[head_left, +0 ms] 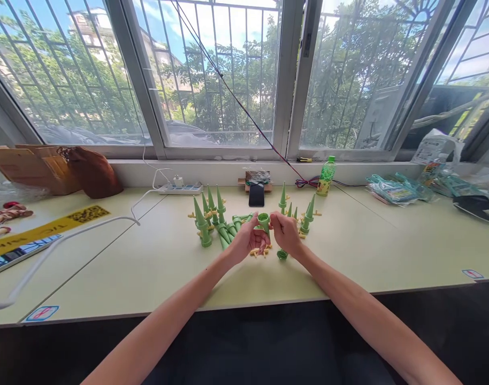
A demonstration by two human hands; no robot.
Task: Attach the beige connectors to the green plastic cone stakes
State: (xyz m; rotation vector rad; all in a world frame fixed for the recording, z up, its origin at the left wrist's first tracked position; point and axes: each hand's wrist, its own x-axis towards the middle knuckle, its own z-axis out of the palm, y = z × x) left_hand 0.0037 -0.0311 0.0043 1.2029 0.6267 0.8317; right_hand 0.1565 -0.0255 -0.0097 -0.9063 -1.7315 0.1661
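My left hand is wrapped round a green plastic watering spike, its open round end facing up. Against the spike's right side, my right hand is closed in a pinch; whatever lies between its fingers is hidden. Below my hands are several small yellow valves and a green cap. Loose green spikes lie in a pile just left of my left hand. Several upright spikes with yellow valves stand further left, and more upright spikes stand beyond my right hand.
Behind the spikes are a black phone, a small cardboard box and a green bottle. A power strip with a white cable lies back left, near a brown bag. Plastic packets lie at the right.
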